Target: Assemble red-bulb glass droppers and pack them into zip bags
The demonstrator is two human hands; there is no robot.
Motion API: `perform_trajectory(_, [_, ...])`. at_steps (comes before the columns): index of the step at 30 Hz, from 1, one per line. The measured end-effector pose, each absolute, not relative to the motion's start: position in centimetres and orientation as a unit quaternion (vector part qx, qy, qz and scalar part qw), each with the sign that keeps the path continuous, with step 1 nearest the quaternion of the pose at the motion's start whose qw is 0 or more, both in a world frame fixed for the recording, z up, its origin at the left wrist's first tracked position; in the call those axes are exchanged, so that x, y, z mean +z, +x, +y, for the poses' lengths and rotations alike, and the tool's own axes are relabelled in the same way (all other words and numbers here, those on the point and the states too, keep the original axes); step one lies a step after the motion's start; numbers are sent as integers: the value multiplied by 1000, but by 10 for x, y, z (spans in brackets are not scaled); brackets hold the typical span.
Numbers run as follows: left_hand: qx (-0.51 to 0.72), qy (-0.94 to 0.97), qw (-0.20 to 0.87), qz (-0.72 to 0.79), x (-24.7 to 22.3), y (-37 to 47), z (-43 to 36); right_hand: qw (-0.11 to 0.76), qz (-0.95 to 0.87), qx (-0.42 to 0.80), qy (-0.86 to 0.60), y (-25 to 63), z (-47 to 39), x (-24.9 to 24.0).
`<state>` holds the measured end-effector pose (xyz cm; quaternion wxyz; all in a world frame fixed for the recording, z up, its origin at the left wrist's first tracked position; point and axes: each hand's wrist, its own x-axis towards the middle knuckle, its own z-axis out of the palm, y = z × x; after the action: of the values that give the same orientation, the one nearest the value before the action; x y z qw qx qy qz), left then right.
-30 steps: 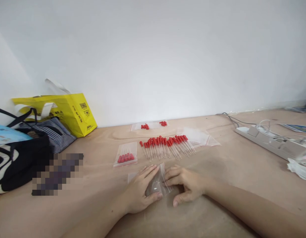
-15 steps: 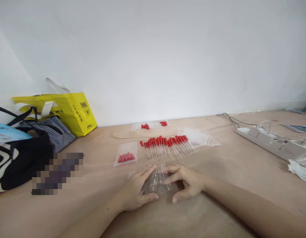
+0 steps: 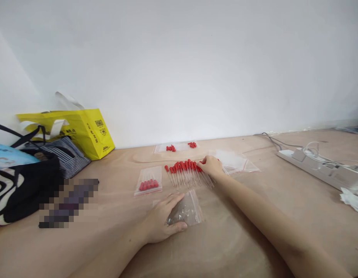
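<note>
The left hand lay on a clear zip bag, thumb and fingers spread apart and holding it flat, while the right hand was out ahead at the row of red-topped droppers. Its fingertips were bent in at the red bulbs; whether they had closed on one, I couldn't tell. A moment earlier both hands were at the bag; now the right had left it for the row, so only the left kept it in place.

The bag was thin, glossy and crinkled, its zip edge turned towards the right. The droppers had smooth, rounded, rubbery-looking bulbs and slim, see-through stems, fanned side by side with tips towards the person. Ahead of the left hand, a flat packet held five of them, bulbs nearest. Just beyond the right hand and to its right lay overlapping milky bags. Farther ahead, near the wall, small red pieces sat in two clusters at a clear plastic sheet or bag.
</note>
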<state>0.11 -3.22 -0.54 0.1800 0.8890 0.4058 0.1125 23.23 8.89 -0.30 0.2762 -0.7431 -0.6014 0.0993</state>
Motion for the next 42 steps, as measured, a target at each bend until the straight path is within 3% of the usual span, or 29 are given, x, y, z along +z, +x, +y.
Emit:
perform_trajectory(8, [112,889,179,406,-5,2,-33,325,-568,153,-741,230,96,-3])
perform_trajectory(18, [131,893,168,397,-6,5,-31,551,-512,298,-588,266,49,4])
perform_trajectory(22, [150,889,174,397,-6,12,-30,637,-432,410,-489,271,18,-11])
perform_trajectory(33, [181,892,191,367,-4,35,-25,614,-364,509,-481,252,-8,-33])
perform_trajectory(42, [188,898,183,353,-5,36,-23,420,-548,568,-448,247,-19,-26])
